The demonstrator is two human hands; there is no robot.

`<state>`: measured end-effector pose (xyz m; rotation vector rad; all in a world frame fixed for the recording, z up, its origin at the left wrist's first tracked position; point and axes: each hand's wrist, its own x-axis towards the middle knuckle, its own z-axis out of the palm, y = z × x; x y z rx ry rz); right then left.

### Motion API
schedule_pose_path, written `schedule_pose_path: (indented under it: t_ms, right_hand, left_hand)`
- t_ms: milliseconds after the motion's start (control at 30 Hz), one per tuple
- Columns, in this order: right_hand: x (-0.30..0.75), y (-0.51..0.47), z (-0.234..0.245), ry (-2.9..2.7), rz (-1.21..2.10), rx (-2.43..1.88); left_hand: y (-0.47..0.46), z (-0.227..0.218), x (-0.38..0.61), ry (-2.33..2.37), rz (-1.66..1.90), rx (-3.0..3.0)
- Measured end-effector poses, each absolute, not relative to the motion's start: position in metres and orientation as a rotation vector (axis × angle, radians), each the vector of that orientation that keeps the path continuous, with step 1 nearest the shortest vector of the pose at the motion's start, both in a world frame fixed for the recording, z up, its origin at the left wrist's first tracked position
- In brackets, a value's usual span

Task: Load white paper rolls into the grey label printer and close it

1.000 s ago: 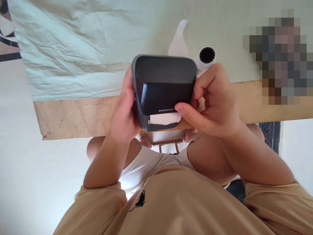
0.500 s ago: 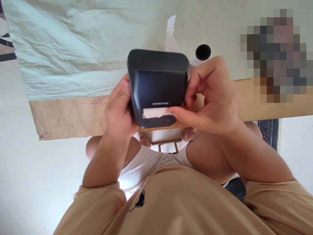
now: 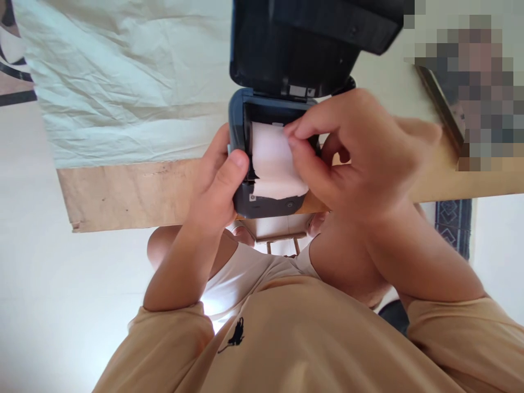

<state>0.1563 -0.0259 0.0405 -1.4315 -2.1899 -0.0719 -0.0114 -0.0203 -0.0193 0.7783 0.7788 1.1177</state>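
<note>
A dark grey label printer (image 3: pixel 262 204) is held over the table's front edge, its lid (image 3: pixel 303 43) swung up and open toward the camera. A white paper roll (image 3: pixel 272 161) lies in its open bay, the free end draped over the front. My left hand (image 3: pixel 216 183) grips the printer's left side, thumb on the rim. My right hand (image 3: pixel 352 153) is at the right of the bay, thumb and fingers pinched on the paper.
A wooden table (image 3: pixel 131 191) carries a crumpled pale cloth (image 3: pixel 123 82). A blurred patch sits at the upper right. Below are my beige shirt (image 3: pixel 295 338), my knees and a light floor. A patterned rug (image 3: pixel 452 224) lies at the right.
The printer's lid was closed with a paper strip at the slot; now it is flipped open and the roll is exposed. My right hand moved from the slot onto the roll.
</note>
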Motion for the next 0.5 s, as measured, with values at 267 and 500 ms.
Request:
schedule_pose_path:
  t_ms: [267, 500]
  right_hand:
    - [0.164, -0.025, 0.053, -2.533, 0.046, -1.605]
    - [0.17, -0.026, 0.068, -2.214, 0.523, -1.5]
  left_hand:
    - [-0.019, -0.038, -0.017, 0.727, 1.07, 1.034]
    - [-0.021, -0.045, -0.008, 0.617, 1.197, 0.886]
